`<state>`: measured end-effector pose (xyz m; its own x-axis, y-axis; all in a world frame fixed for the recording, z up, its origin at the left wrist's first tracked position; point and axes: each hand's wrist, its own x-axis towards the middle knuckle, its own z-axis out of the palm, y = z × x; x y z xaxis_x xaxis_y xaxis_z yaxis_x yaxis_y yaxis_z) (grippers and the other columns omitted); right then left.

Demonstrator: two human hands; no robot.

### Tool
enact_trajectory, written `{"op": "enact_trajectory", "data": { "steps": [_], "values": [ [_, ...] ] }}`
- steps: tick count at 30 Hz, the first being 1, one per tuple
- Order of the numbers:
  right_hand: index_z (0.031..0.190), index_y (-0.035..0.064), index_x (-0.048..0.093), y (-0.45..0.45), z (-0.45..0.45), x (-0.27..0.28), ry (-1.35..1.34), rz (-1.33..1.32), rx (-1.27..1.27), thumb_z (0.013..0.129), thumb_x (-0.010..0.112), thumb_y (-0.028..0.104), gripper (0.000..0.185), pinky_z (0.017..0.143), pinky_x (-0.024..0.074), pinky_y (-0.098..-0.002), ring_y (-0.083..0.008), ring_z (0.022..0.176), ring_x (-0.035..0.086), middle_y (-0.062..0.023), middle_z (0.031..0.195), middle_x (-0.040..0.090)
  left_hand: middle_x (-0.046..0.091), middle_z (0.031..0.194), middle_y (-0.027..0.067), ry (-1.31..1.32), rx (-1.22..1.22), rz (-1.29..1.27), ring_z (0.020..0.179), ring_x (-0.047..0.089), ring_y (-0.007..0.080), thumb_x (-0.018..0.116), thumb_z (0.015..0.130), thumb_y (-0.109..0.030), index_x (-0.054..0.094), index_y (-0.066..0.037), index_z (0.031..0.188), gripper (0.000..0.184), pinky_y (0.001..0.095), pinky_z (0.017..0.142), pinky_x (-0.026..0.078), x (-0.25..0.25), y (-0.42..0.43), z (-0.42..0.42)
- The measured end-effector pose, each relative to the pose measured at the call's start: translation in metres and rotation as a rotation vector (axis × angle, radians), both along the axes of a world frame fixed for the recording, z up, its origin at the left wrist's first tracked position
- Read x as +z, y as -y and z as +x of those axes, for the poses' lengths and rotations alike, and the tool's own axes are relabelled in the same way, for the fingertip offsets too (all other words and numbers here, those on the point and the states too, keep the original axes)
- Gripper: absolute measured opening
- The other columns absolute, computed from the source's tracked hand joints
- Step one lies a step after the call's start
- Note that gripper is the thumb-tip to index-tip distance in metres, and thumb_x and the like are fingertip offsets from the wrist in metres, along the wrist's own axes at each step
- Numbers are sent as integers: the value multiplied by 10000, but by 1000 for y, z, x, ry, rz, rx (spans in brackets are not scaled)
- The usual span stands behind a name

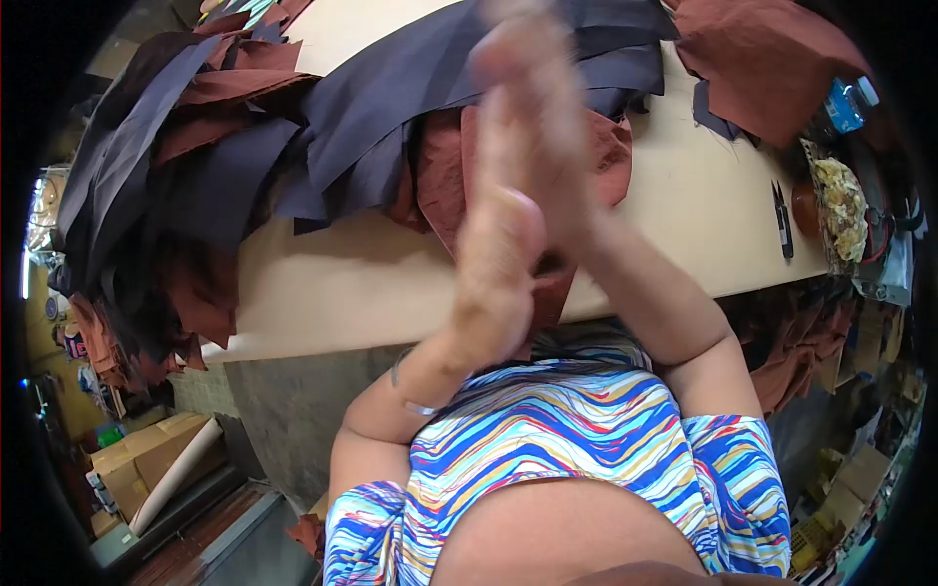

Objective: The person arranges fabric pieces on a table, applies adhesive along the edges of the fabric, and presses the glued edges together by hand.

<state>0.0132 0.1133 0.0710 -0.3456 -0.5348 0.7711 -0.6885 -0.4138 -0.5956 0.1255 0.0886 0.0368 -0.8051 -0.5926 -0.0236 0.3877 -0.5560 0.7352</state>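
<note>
My left hand (496, 234) is raised in front of me, its fingers stretched out flat and its thumb beside them. My right hand (552, 146) is up against or very close to it, palm to palm, blurred by motion; its fingers look straight. Nothing shows between the hands, though the blur hides exact contact. Behind them on the table lie dark navy fabric pieces (376, 122) and a reddish-brown fabric piece (442, 176), which they partly cover.
The pale table (332, 288) also holds a heap of dark and brown fabric (186, 166) overhanging its left edge. To the right are brown cloth (767, 59), a blue-labelled bottle (848, 105) and black snips (783, 220). Cardboard boxes (147, 459) stand on the floor at left.
</note>
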Motion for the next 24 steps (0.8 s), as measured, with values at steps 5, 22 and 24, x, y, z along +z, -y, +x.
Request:
{"op": "enact_trajectory", "data": {
  "steps": [5,22,24],
  "values": [
    [1369,59,301,12,73,11,143,-78,305,901,390,410,591,1056,144,-526,-466,1306,186,-264,1433,203,281,1413,131,59,331,-181,1310,273,240,251,951,-504,150,-38,1419,668,392,1086,188,30,-7,0],
    [1391,-33,212,45,60,1,656,106,616,934,419,392,658,1097,98,-387,-350,1371,116,-229,1461,159,263,1443,105,63,508,-371,1311,284,256,245,946,-518,179,-79,1425,654,390,1087,189,34,3,8],
    [1393,-32,210,43,55,-9,380,117,450,937,411,389,652,1095,105,-394,-356,1367,121,-226,1462,160,256,1449,100,34,479,-411,1312,285,252,242,940,-532,176,-75,1426,670,403,1082,195,26,7,6]
  ]
}}
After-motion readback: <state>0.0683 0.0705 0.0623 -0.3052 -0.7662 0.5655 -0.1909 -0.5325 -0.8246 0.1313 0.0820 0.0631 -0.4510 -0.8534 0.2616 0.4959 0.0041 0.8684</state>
